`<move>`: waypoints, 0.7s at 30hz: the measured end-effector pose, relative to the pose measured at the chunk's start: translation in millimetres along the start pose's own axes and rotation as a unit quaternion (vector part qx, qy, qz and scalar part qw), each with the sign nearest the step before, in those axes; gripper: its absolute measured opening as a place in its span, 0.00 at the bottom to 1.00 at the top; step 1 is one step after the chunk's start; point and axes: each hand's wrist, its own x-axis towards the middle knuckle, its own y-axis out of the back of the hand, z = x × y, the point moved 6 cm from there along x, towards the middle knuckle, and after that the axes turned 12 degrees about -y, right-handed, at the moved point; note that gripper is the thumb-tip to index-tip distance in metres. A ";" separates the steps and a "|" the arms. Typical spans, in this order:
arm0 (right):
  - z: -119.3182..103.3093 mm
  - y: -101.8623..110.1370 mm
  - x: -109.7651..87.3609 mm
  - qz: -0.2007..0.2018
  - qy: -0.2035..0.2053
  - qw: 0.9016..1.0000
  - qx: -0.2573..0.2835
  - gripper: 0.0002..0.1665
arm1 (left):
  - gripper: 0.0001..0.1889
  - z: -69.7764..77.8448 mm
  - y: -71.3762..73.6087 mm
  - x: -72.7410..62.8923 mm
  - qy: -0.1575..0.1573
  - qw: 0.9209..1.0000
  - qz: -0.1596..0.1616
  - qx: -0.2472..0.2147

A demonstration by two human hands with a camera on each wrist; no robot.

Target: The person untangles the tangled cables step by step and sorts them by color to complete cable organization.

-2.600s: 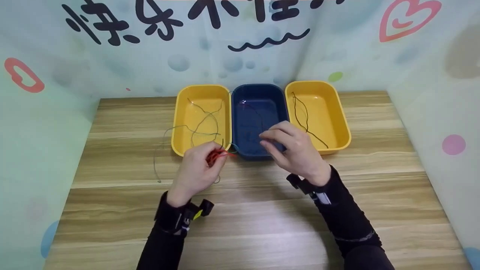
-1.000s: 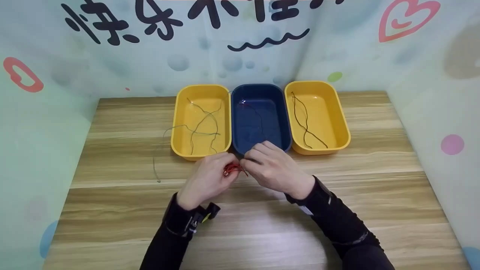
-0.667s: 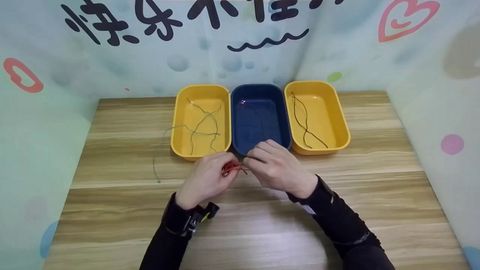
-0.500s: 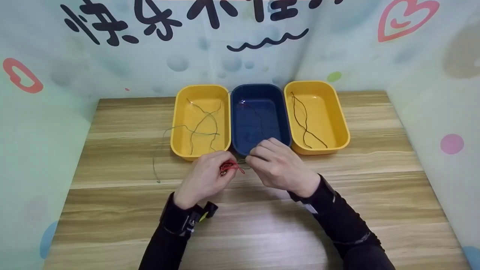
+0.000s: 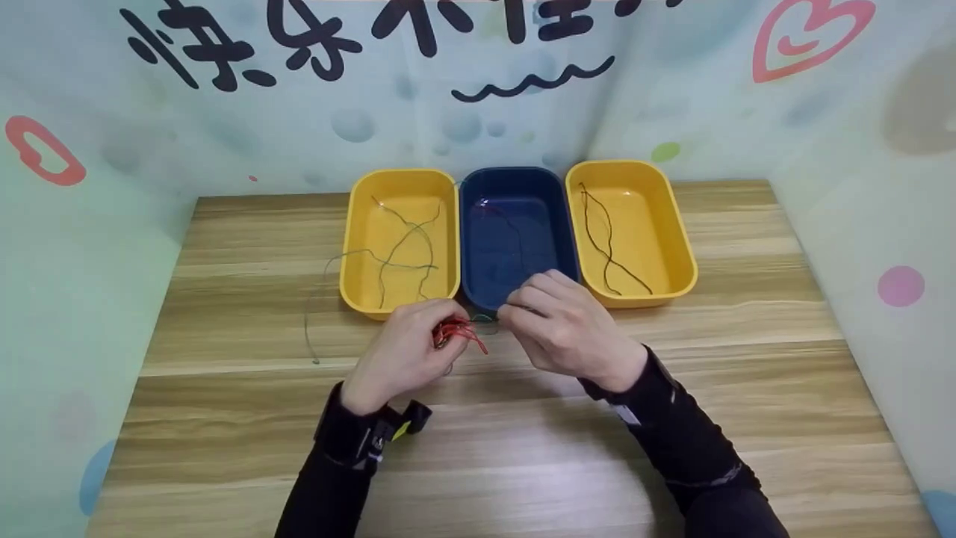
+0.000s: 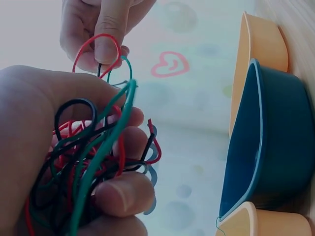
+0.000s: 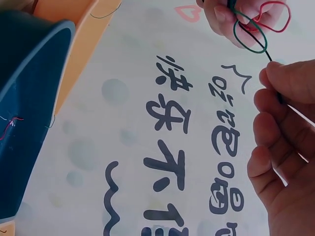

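My left hand (image 5: 407, 347) grips a tangled bundle of thin red, green and black wires (image 6: 93, 152), its fingers curled round them. Loops and loose ends stick out past the fingers. Close on the right, my right hand (image 5: 567, 325) pinches the end of a black wire (image 7: 268, 55) between thumb and forefinger. That wire runs taut to the bundle in the left hand. A green loop (image 7: 251, 32) and a red loop hang beside it. Both hands are over the table just in front of the blue bin (image 5: 515, 179).
Left of the blue bin, a yellow bin (image 5: 346, 258) holds several green wires (image 5: 407, 235), one hanging over its side onto the table (image 5: 246, 418). One thin red wire (image 5: 515, 224) lies in the blue bin. The right yellow bin (image 5: 687, 254) contains black wire (image 5: 611, 243).
From above the blue bin, my right hand came down to meet the left hand at the bundle. It has since drawn slightly right, pulling black wire, while the left hand shifted slightly left.
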 end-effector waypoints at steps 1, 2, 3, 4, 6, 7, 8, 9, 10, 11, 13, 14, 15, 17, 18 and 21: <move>-0.1 0.9 0.2 0.002 0.001 1.000 -0.001 0.05 | 0.02 -0.3 0.0 0.1 0.003 1.000 -0.001 -0.002; -0.2 1.6 0.5 0.003 0.000 1.000 -0.001 0.05 | 0.02 -0.6 0.1 0.3 0.006 1.000 -0.002 -0.005; -0.4 2.5 0.5 0.004 0.001 1.000 -0.001 0.06 | 0.03 -0.9 0.4 0.3 0.009 1.000 -0.001 -0.008; -0.7 3.3 0.7 0.005 0.001 1.000 -0.002 0.06 | 0.03 -1.2 0.8 0.4 0.013 1.000 -0.001 -0.012; -1.2 4.9 1.0 0.008 0.001 1.000 -0.003 0.06 | 0.03 -1.8 1.7 0.2 0.018 1.000 0.002 -0.019; -1.5 5.7 1.3 0.008 0.000 1.000 -0.004 0.06 | 0.03 -1.9 2.3 0.1 0.020 1.000 0.004 -0.023; -1.6 6.4 1.4 0.009 0.000 1.000 -0.004 0.06 | 0.04 -1.9 2.9 0.0 0.022 0.999 0.005 -0.025; -1.7 7.3 1.5 0.011 -0.001 1.000 -0.004 0.06 | 0.04 -1.6 3.4 -0.1 0.021 0.999 0.007 -0.027; -1.8 8.1 1.6 0.012 -0.001 1.000 -0.004 0.06 | 0.04 -1.6 3.7 -0.2 0.021 0.999 0.007 -0.028; -1.8 8.9 1.6 0.013 -0.002 1.000 -0.004 0.06 | 0.04 -1.6 4.0 -0.2 0.020 0.999 0.008 -0.027; -1.6 10.2 1.5 0.014 -0.003 1.000 -0.004 0.06 | 0.04 -1.5 4.5 -0.3 0.019 0.999 0.010 -0.027; -1.4 10.8 1.4 0.016 -0.004 1.000 -0.003 0.06 | 0.04 -1.3 4.8 -0.3 0.018 0.999 0.011 -0.026; -1.1 11.3 1.3 0.017 -0.006 1.000 -0.002 0.06 | 0.05 -1.3 5.2 -0.3 0.017 0.999 0.012 -0.026; -0.5 12.1 1.4 0.018 -0.008 1.000 -0.001 0.06 | 0.05 -1.4 6.0 -0.3 0.016 0.999 0.018 -0.029; -0.1 12.4 1.5 0.019 -0.010 1.000 -0.001 0.06 | 0.05 -1.5 6.6 -0.4 0.015 0.999 0.021 -0.035; 1.7 14.8 2.2 0.027 -0.015 0.999 0.006 0.06 | 0.05 -2.5 9.7 -1.4 0.009 0.998 0.037 -0.046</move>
